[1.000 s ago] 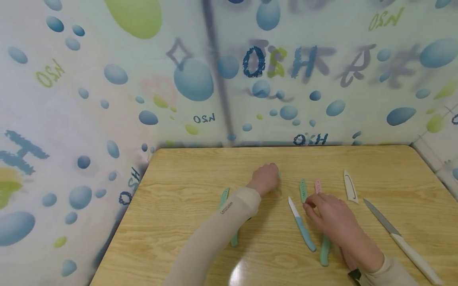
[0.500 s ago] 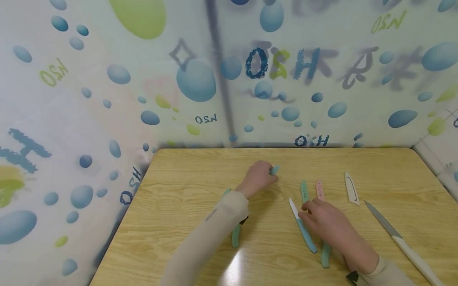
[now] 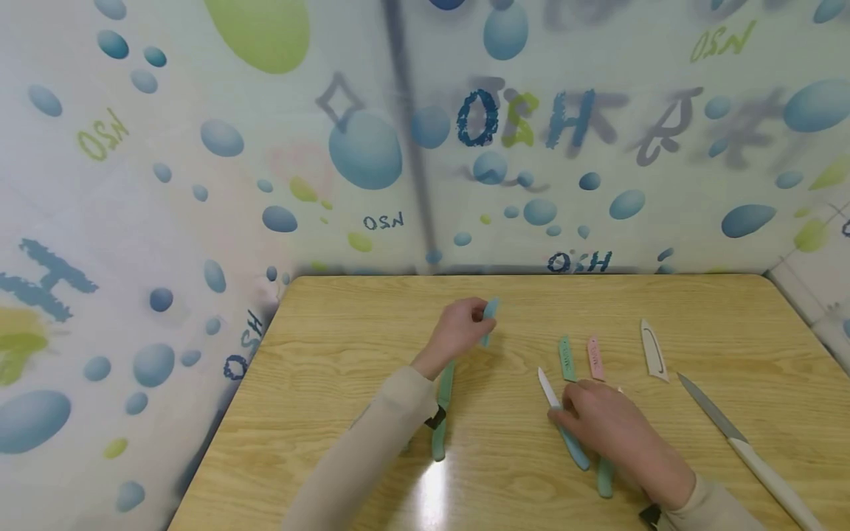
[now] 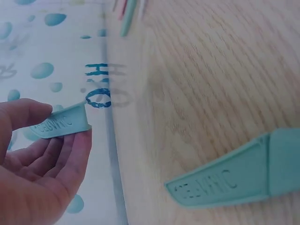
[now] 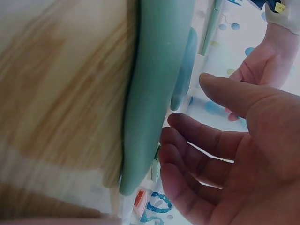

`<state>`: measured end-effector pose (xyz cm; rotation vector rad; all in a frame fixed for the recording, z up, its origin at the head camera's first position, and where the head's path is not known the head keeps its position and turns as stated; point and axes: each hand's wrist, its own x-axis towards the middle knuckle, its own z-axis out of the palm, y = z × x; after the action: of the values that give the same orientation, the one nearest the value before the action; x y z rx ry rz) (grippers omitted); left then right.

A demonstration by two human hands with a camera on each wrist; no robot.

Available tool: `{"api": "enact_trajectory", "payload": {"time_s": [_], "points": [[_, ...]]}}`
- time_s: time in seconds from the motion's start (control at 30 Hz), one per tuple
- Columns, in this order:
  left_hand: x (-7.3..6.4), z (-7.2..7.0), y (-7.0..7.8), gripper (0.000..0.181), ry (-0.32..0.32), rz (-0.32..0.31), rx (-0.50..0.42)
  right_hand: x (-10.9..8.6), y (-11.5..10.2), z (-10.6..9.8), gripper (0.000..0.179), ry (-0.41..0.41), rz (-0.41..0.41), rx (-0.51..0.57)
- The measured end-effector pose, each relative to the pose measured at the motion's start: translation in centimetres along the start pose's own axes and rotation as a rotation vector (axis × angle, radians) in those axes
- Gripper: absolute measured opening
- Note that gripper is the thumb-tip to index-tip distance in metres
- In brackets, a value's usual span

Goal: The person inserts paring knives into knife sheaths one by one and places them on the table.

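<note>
My left hand pinches a light blue knife sheath between thumb and fingers, above the table's far half. Lettering shows on that sheath in the left wrist view. My right hand hovers by the blue-handled knife, whose pale blade is bare. In the right wrist view, loosely bent fingers hold nothing, beside a green knife handle and the blue handle. Under my left forearm lies a sheathed green knife, partly covered by the sleeve.
A green sheath, a pink sheath and a white sheath lie toward the back right. At right rests a large white-handled knife with its blade bare. A patterned wall stands behind the wooden table.
My left hand has lifted the blue sheath and drawn it leftward, turning it upright. My right hand has shifted slightly left and nearer, over the blue knife, uncovering more of the pink sheath.
</note>
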<state>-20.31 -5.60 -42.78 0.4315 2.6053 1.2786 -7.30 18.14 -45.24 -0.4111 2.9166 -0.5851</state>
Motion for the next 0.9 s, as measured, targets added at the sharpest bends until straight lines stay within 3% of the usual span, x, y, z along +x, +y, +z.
{"api": "enact_trajectory", "payload": {"time_s": [0.1, 0.3, 0.4, 0.53, 0.9], "points": [[-0.4, -0.2, -0.3, 0.034, 0.005, 0.007, -0.125, 0.0, 0.0, 0.0, 0.03, -0.017, 0.011, 0.003], [-1.3, -0.4, -0.9, 0.032, 0.01, -0.009, -0.487, 0.1, -0.2, 0.2, 0.033, -0.027, 0.015, -0.004], [-1.6, -0.4, -1.2, 0.032, 0.016, -0.025, -0.602, 0.1, -0.2, 0.4, 0.034, -0.038, 0.026, -0.006], [-2.0, -0.5, -1.1, 0.03, 0.024, -0.052, -0.679, 0.2, -0.3, 0.5, 0.034, -0.045, 0.034, -0.011], [-2.7, -0.2, -0.2, 0.031, 0.047, -0.055, -0.742, 0.2, -0.6, 0.9, 0.035, -0.026, 0.053, 0.03]]}}
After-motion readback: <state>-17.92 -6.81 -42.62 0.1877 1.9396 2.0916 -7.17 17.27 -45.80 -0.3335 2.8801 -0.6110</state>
